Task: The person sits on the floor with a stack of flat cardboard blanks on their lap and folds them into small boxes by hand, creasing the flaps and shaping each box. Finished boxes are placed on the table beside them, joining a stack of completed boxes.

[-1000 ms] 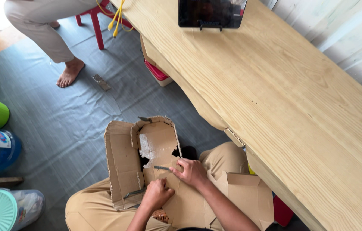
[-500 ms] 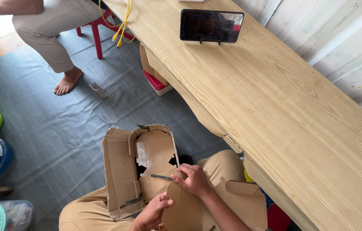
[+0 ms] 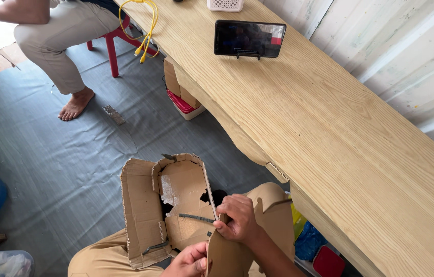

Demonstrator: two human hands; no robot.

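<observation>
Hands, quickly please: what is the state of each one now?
Left hand: closed, gripping the lower edge of the cardboard box.
Right hand: closed, pinching a cardboard flap at its top edge.

We see a plain brown box [image 3: 168, 208] with a pale shiny tape patch, over tan trousers [image 3: 101, 259]. The table [image 3: 340, 133] is light yellow wood with streaky grain. The phone [image 3: 249, 38] is black, the cable [image 3: 142, 28] yellow, the stool [image 3: 113, 43] red, the floor [image 3: 63, 159] grey-blue.

Bright, even daylight; sharp focus
</observation>
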